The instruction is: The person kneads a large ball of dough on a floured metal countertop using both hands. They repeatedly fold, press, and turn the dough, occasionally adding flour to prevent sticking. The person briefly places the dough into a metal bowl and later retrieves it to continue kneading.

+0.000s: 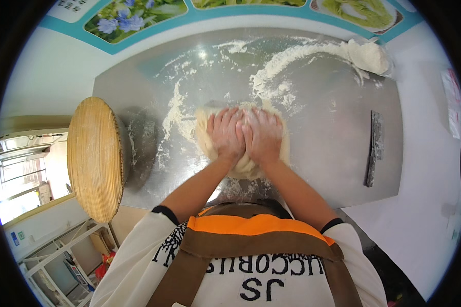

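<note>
A large lump of pale dough lies near the front middle of a metal worktop. Both hands press down on top of it, side by side and touching at the thumbs. My left hand has its fingers spread a little over the dough's left part. My right hand lies on the right part, fingers pointing away from me. Flour dusts both hands, and the dough's underside is hidden. Loose white flour is scattered in streaks beyond and to the left of the dough.
On the left, a round ribbed wooden lid covers a container. A dark, flour-dusted flat tool lies at the right. An open plastic bag of flour sits in the far right corner. Walls border the worktop's far and right sides.
</note>
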Tool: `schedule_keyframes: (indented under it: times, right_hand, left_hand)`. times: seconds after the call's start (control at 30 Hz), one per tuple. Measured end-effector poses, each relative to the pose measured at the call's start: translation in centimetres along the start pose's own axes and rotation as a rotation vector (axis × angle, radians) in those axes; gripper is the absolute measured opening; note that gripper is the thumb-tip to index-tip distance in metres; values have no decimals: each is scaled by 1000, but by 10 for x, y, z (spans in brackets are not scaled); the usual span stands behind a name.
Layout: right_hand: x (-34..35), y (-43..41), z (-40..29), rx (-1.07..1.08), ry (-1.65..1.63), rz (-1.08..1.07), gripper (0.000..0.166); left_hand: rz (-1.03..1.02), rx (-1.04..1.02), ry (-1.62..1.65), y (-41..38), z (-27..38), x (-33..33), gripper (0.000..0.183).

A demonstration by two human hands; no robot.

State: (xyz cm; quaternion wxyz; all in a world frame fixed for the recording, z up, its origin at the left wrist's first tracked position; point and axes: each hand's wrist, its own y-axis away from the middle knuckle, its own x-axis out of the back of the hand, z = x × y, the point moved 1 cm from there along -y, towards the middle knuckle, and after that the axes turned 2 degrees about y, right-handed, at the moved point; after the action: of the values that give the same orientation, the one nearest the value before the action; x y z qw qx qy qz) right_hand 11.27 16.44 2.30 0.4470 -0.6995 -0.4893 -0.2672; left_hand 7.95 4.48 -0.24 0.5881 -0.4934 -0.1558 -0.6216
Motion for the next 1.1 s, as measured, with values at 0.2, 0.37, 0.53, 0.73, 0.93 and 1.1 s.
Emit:
schedule_keyframes:
  times: [0.2, 0.37, 0.53, 0.73, 0.93, 1.1]
  right_hand:
    - [-49, -74, 46, -143, 136, -60, 35]
    - [-74, -114, 74, -188, 236, -24, 37]
    - [-29, -91, 57, -30, 119, -218, 33]
    - [58, 44, -26, 378, -6, -188, 20]
    - [57, 38, -27, 153, 114, -2, 40]
    - [17, 47, 0, 82, 140, -119, 55]
  left_hand:
    - [79, -12, -8, -76, -27, -62, 34]
    - [158, 27, 19, -114, -36, -94, 36]
    - [-547, 439, 203, -153, -40, -75, 61]
    - [-900, -35, -17, -136, 1, -5, 84]
    - [-329, -73, 21, 9, 25, 43, 41]
    - [25, -98, -13, 37, 16, 17, 32]
